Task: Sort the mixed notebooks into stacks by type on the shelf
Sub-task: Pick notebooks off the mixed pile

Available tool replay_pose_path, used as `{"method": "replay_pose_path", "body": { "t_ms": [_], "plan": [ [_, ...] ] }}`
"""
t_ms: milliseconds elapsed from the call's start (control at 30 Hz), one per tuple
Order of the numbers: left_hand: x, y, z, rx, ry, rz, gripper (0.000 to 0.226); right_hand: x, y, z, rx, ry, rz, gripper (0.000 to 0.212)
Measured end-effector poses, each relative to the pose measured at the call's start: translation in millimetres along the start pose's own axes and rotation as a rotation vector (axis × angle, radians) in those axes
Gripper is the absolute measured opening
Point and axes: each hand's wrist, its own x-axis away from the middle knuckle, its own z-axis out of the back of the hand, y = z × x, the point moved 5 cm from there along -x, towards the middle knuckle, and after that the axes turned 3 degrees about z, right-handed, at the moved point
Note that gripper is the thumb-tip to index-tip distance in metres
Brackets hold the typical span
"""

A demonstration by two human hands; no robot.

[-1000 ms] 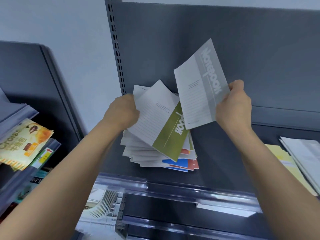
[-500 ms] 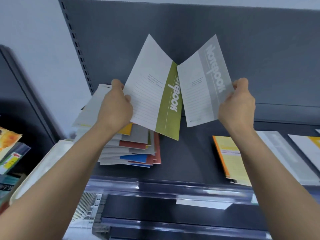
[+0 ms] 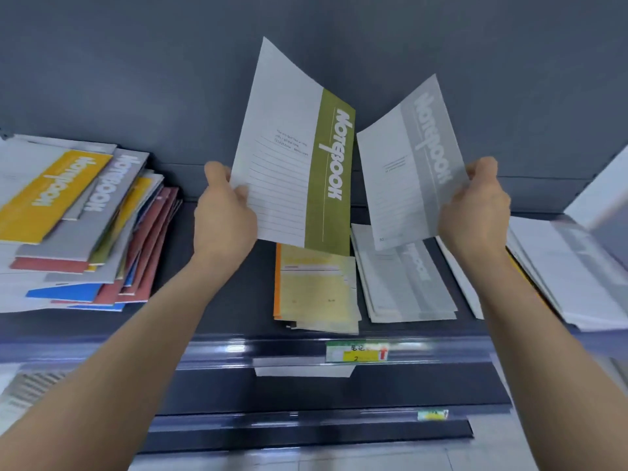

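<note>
notebooks (image 3: 292, 158) upright in each hand (image 3: 226, 212)

The person's left forearm (image 3: 136, 351) and right forearm (image 3: 543, 368) are bare, slim and long. The left hand (image 3: 224, 215) and the right hand (image 3: 475, 212) are bare too.

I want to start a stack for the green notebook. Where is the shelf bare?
Bare shelf lies between the mixed pile and the yellow stack. Rightward it is crowded: grey stack, then white stacks, close together.
</note>
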Motion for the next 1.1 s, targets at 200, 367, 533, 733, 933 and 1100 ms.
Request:
{"method": "replay_pose_path", "body": {
  "t_ms": [200,367,533,733,933,1100],
  "plan": [
    [11,22,-18,0.013,-0.007,-0.009,0.005,0,28,16,-0.008,-0.010,-0.016,0.035],
    [12,27,-21,0.035,-0.049,-0.036,0.006,12,45,7,0.022,-0.061,-0.057,0.035],
    [15,15,-18,0.051,-0.068,-0.007,0.006,22,76,-29,0.085,-0.212,-0.143,0.028],
    [17,5,-12,0.032,-0.062,0.005,0.006,28,113,-60,0.248,-0.289,-0.209,0.023],
    [23,23,-39,0.018,-0.094,0.007,0.004,19,144,-69,0.347,-0.327,-0.149,0.016],
    [39,56,-80,0.050,-0.124,0.037,0.003,-10,153,-30,0.339,-0.245,0.055,0.019]
  ]
}}
